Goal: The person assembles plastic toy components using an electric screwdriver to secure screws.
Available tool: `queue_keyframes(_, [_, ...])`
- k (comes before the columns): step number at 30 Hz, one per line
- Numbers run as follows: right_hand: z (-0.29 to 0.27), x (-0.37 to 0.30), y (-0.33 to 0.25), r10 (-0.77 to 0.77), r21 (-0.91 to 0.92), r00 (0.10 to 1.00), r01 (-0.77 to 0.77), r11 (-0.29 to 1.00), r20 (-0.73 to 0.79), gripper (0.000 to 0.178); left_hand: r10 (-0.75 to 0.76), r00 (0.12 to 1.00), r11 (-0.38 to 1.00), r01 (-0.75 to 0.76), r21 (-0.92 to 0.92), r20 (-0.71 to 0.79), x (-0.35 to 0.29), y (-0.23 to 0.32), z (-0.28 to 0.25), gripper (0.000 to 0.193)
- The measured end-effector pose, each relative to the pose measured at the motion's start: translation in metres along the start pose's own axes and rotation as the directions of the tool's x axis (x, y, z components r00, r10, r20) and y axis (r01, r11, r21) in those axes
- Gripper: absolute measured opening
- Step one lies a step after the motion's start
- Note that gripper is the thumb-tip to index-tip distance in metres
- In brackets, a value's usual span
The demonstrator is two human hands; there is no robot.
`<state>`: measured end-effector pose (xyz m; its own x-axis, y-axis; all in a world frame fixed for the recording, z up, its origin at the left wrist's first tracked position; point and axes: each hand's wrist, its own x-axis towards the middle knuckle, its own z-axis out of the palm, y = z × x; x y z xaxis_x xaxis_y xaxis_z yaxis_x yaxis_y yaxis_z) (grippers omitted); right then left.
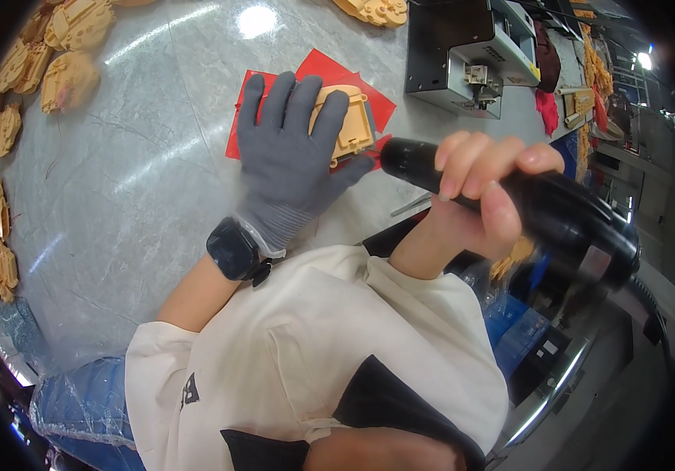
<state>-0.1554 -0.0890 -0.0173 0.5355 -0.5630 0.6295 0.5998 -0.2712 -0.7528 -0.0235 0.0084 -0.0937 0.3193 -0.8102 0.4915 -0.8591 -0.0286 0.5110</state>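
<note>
My left hand (282, 133), in a grey knit glove, lies flat with its fingers spread over red sheets (329, 69) and a tan molded plastic part (351, 125). Its index finger rests across the part, and its thumb stretches along the near edge. Part of the piece is hidden under the glove. My bare right hand (486, 188) is wrapped around a black corded power tool (573, 212), of a kind I cannot make out. The narrower front end of the tool points at the part's near right corner, close to my left thumb.
Several similar tan parts (78, 23) are heaped along the left side of the grey table (157, 212), and another tan part (375, 9) lies at the far edge. A black and grey machine (463, 63) stands at the back right. The tool's cord (653, 314) hangs at right.
</note>
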Motion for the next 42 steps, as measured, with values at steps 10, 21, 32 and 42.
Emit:
queue_keyframes(10, [0.001,-0.001,0.001,0.020,-0.018,1.000,-0.020,1.000,0.013,0.039,0.013,1.000,1.000,-0.013,0.017,-0.020,-0.001,-0.002,0.003,0.056])
queue_keyframes(21, [-0.001,0.003,-0.003,0.048,-0.022,0.996,-0.047,0.999,0.070,0.039,-0.026,0.999,0.999,0.024,0.026,0.042,-0.002,-0.001,0.004,0.064])
queue_keyframes(32, [0.001,0.007,0.000,0.079,-0.044,0.992,-0.075,0.996,0.096,0.040,0.031,0.997,0.999,-0.028,-0.046,0.065,-0.001,-0.007,-0.001,0.065])
queue_keyframes(42, [0.006,0.009,0.005,0.070,-0.036,0.995,-0.067,0.997,0.070,0.038,0.031,0.998,0.998,-0.028,-0.048,0.049,-0.002,-0.009,0.001,0.065])
